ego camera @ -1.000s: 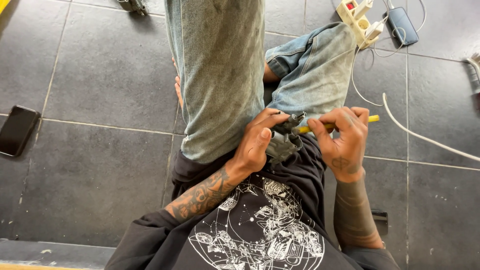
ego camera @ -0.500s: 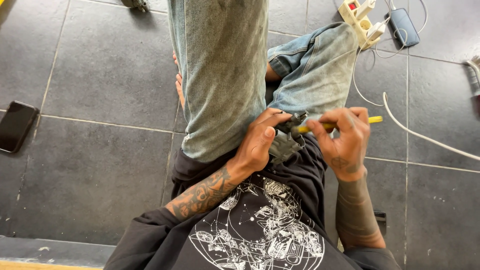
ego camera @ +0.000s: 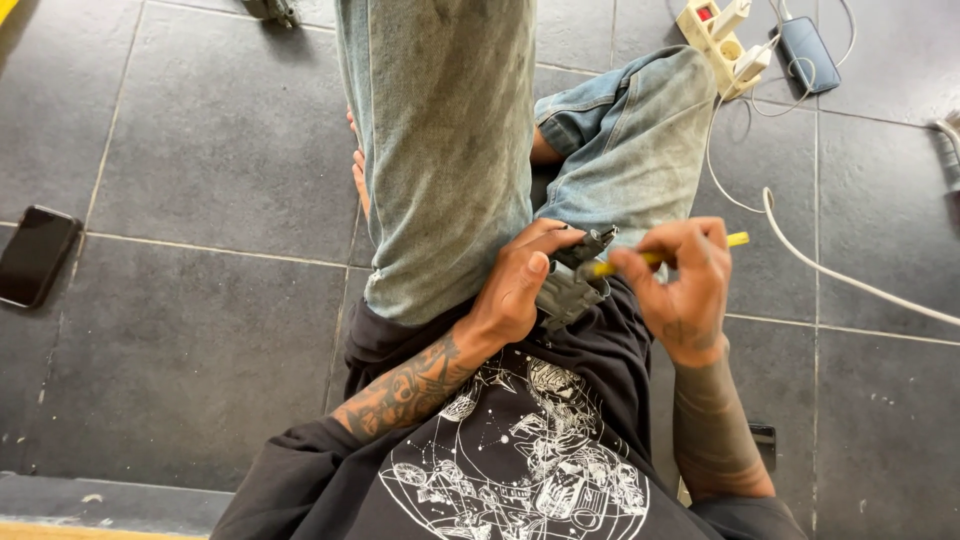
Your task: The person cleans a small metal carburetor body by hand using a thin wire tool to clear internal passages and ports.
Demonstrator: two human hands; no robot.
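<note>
Fingers of the left hand are curled tight around a small grey part, held in the lap near the jeans. A yellow-handled tool is pinched by the right hand, its tip set against the part. A phone is seen far left on the tiled floor.

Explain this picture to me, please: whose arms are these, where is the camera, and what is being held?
The camera sits on a person's head and looks down at their own lap; they sit on a dark tiled floor. The left hand grips a small grey part. The right hand holds a thin yellow tool with its tip at that part. On the floor lie a black phone at the left and, at the top right, a power strip with white cables.
</note>
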